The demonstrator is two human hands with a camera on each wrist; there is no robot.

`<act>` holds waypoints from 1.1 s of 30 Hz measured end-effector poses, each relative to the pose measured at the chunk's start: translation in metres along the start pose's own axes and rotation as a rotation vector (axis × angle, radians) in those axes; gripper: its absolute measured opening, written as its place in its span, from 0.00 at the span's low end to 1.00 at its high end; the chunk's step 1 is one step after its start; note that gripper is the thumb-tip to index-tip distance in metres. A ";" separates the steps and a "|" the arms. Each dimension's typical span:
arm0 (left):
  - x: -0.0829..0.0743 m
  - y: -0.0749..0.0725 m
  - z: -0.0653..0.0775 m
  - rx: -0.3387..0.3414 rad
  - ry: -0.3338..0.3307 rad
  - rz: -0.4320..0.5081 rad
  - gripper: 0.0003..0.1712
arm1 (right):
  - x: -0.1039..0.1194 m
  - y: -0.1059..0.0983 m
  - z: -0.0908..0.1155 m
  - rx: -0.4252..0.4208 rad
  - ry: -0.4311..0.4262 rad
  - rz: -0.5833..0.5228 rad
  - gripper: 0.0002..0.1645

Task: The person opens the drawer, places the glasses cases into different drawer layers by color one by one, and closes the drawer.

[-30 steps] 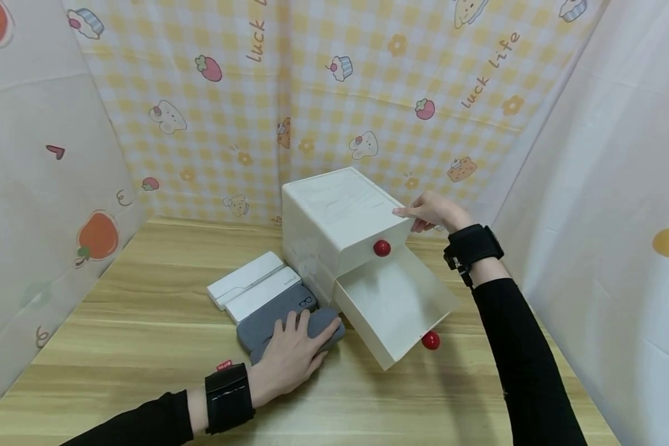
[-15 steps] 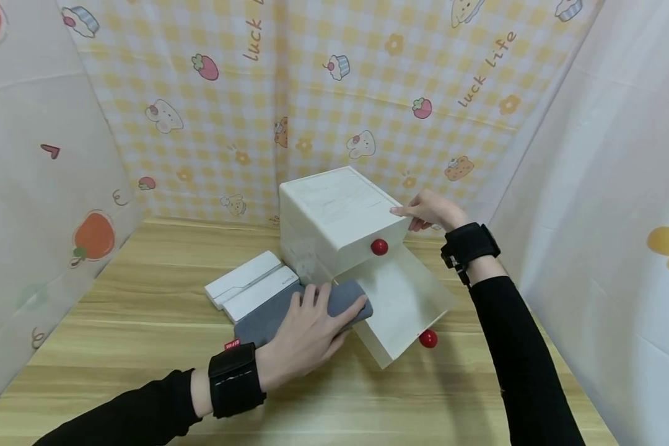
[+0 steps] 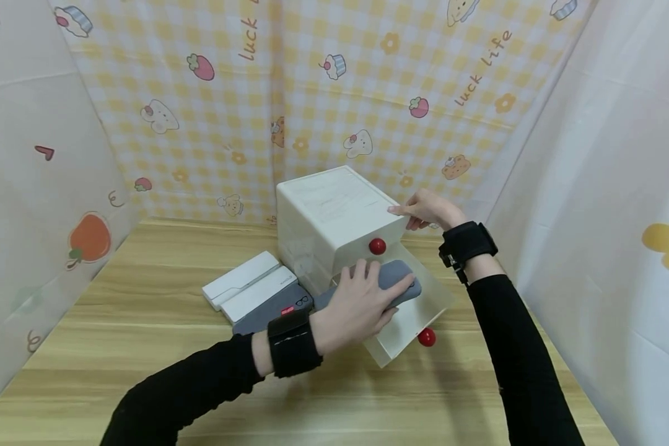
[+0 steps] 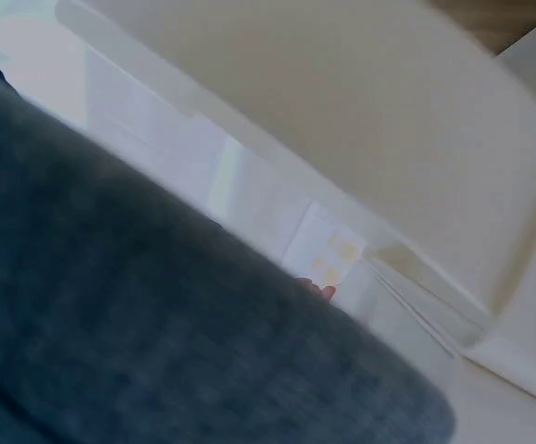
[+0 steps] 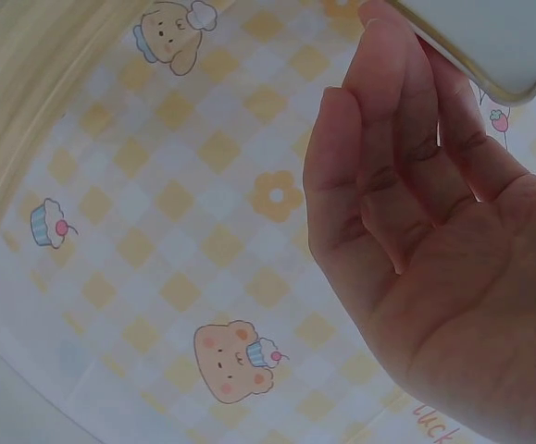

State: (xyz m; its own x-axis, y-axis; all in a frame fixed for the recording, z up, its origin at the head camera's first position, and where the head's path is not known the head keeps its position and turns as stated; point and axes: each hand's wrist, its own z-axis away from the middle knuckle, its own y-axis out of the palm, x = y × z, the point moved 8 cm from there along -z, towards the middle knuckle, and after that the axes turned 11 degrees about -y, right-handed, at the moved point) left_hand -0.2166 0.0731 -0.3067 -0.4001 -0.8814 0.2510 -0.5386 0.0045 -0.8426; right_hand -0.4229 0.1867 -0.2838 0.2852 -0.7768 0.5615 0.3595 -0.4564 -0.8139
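Observation:
My left hand (image 3: pixel 354 306) grips a grey glasses case (image 3: pixel 397 275) from above, holding it over the pulled-out lower drawer (image 3: pixel 404 331). In the left wrist view, the grey case (image 4: pixel 156 296) fills the lower left, with the white drawer wall (image 4: pixel 342 111) beyond it. The white two-drawer cabinet (image 3: pixel 340 204) has its upper drawer pushed in. At its top front right corner, my right hand (image 3: pixel 430 210) holds on, thumb on top and fingers bent below the edge. The right wrist view shows these curled fingers (image 5: pixel 416 120) against the cabinet corner (image 5: pixel 499 46).
Left of the cabinet, a second grey glasses case (image 3: pixel 267 310) lies beside two flat white boxes (image 3: pixel 242 280) on the wooden table (image 3: pixel 145 347). Red round knobs (image 3: pixel 377 246) mark the drawer fronts. A patterned curtain (image 3: pixel 212 124) stands behind, with white cloth at both sides.
My left hand has lifted the grey glasses case off the table by the cabinet and carried it right, over the open drawer. The right hand stays at the cabinet corner.

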 end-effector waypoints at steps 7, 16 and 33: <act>-0.020 0.018 -0.030 0.012 0.054 -0.061 0.33 | -0.002 0.002 0.000 0.014 0.016 -0.004 0.34; -0.035 0.055 -0.055 0.164 0.027 -0.105 0.32 | -0.003 0.003 -0.001 0.016 0.018 -0.028 0.33; -0.026 0.119 -0.062 0.422 -0.130 -0.243 0.27 | -0.004 0.003 -0.001 -0.002 0.024 -0.044 0.31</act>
State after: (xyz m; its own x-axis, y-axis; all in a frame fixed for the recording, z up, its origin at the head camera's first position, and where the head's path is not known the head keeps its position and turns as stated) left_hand -0.3162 0.1261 -0.3835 -0.1897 -0.8850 0.4252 -0.2471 -0.3761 -0.8930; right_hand -0.4237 0.1885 -0.2883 0.2474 -0.7662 0.5931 0.3690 -0.4915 -0.7889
